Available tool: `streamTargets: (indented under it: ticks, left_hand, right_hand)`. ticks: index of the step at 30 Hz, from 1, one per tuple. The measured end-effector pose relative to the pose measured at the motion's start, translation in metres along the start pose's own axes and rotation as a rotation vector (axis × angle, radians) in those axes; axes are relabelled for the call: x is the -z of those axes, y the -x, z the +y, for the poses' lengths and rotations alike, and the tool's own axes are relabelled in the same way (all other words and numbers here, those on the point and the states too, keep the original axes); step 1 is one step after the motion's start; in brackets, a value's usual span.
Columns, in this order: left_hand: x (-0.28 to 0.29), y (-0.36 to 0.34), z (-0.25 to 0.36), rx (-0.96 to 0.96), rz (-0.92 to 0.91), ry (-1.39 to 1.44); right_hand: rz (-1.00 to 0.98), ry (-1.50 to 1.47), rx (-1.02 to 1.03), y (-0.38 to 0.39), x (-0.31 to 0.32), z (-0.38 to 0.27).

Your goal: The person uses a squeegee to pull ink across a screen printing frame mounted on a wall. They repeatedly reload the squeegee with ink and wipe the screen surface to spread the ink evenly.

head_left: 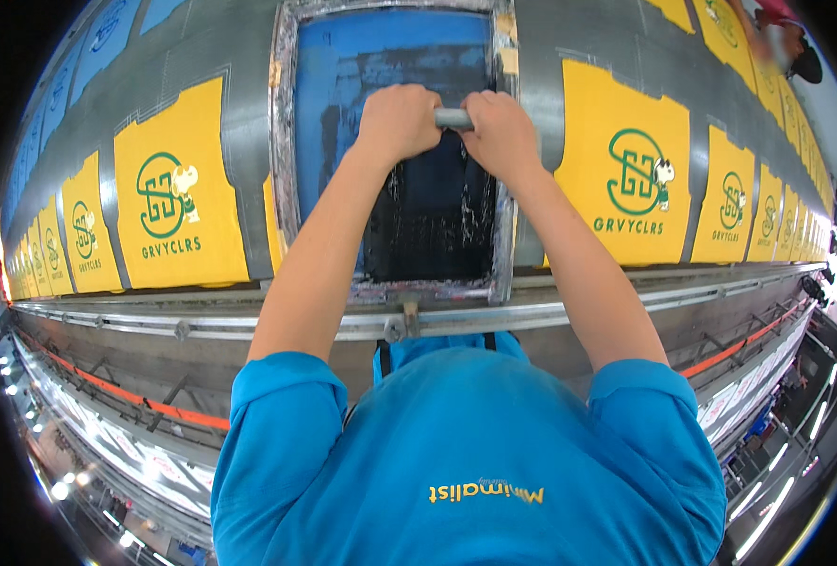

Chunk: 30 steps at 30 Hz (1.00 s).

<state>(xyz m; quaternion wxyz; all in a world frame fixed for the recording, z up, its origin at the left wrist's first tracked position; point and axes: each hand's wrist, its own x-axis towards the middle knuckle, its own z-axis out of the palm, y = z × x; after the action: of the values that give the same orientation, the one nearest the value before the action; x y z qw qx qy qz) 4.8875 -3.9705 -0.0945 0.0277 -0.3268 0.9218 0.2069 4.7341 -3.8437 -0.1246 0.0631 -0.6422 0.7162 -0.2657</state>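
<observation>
Both my hands grip a squeegee (453,118) by its grey bar handle, over a framed printing screen (332,193). My left hand (401,123) wraps round the handle's left end, and my right hand (502,132) closes round its right end. Blue mesh shows at the screen's left and top. Dark, wet-looking ink (433,212) covers much of its middle and near part. The squeegee's blade is hidden below the hands. Tape and ink smears mark the screen's frame (284,113).
Yellow printed fabric panels lie left (181,184) and right (624,165) of the screen on a long grey table. Blue panels (102,38) are at far left. A metal rail (220,325) runs along the near edge. A person (785,47) stands at far right.
</observation>
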Motion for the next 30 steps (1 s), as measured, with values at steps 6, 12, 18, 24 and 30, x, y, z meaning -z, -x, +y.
streamTargets:
  ticks: [6, 12, 18, 24, 30]
  left_hand:
    - [-0.032, 0.135, 0.036, -0.133, 0.072, 0.034]
    - [0.000, 0.129, 0.034, -0.102, -0.230, 0.090]
    - [0.044, 0.055, 0.025, -0.099, -0.171, 0.003]
    - [0.044, 0.017, 0.009, -0.055, -0.100, 0.103]
    - [-0.011, 0.123, 0.025, -0.268, 0.160, 0.053]
  right_hand:
    - [0.112, -0.036, 0.006, 0.118, 0.015, -0.078]
    - [0.151, -0.371, -0.155, 0.112, 0.047, -0.049]
    - [0.304, -0.431, -0.780, 0.072, -0.002, 0.029]
    - [0.360, -0.634, -0.838, 0.075, -0.016, 0.033]
    - [0.414, -0.567, -0.802, 0.079, -0.002, 0.023]
